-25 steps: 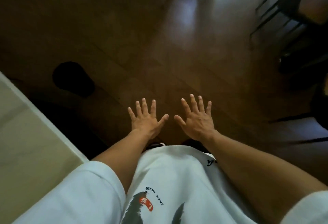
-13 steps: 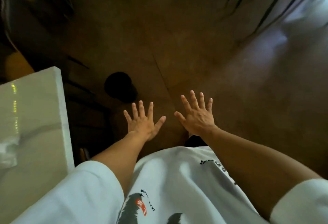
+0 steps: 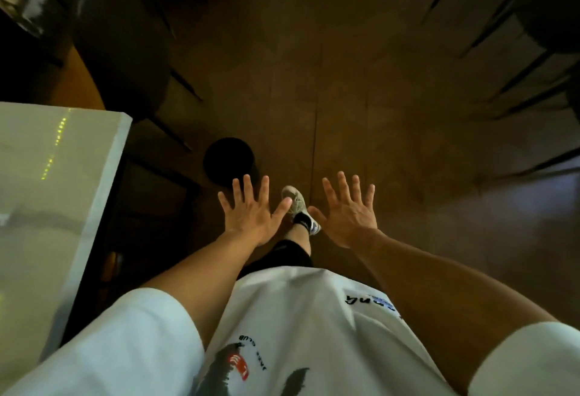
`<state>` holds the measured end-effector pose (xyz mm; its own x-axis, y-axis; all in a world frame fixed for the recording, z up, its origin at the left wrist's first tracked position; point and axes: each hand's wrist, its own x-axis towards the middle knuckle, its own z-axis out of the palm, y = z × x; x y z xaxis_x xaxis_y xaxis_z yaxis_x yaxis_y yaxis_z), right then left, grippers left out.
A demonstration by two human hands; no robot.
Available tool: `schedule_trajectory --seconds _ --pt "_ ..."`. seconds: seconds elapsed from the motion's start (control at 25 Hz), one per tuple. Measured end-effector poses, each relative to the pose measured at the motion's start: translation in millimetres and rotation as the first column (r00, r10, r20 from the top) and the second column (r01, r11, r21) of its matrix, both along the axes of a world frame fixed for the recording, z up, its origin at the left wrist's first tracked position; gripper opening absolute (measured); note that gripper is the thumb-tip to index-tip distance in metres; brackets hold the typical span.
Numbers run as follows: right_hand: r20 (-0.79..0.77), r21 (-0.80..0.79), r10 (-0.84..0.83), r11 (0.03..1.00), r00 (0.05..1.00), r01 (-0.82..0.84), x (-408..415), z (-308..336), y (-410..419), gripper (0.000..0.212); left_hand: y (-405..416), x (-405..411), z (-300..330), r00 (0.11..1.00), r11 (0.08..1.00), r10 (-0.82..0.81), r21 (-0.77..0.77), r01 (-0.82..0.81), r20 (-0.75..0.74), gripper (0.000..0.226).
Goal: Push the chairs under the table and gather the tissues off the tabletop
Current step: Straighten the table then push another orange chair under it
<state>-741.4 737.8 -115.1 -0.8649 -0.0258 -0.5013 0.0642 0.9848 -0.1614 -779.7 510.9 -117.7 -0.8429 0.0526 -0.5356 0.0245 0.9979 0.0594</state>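
Note:
My left hand (image 3: 251,210) and my right hand (image 3: 348,210) are held out flat in front of me, fingers spread, palms down, holding nothing. A white-topped table (image 3: 47,207) fills the left side, its corner near the upper left. A dark chair (image 3: 119,50) stands beyond that corner, pulled out from the table. No tissue is plainly visible on the tabletop in this blurred frame.
A round black object (image 3: 227,160) sits on the brown floor (image 3: 376,113) just ahead of my left hand. Dark chair legs (image 3: 518,66) slant in from the upper right. My foot in a light shoe (image 3: 296,204) is stepping forward between my hands.
The view has swung round, bringing the table's corner and the dark chair into view on the left. My foot has stepped forward. Both hands stay spread and empty.

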Motion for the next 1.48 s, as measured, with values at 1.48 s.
schedule_trajectory --seconds 1.48 --pt "-0.451 0.077 0.893 0.05 0.01 -0.996 -867.5 62.8 -335.4 0.089 -180.7 -599.9 92.2 0.418 0.42 0.761 -0.113 -0.9 -0.496 0.117"
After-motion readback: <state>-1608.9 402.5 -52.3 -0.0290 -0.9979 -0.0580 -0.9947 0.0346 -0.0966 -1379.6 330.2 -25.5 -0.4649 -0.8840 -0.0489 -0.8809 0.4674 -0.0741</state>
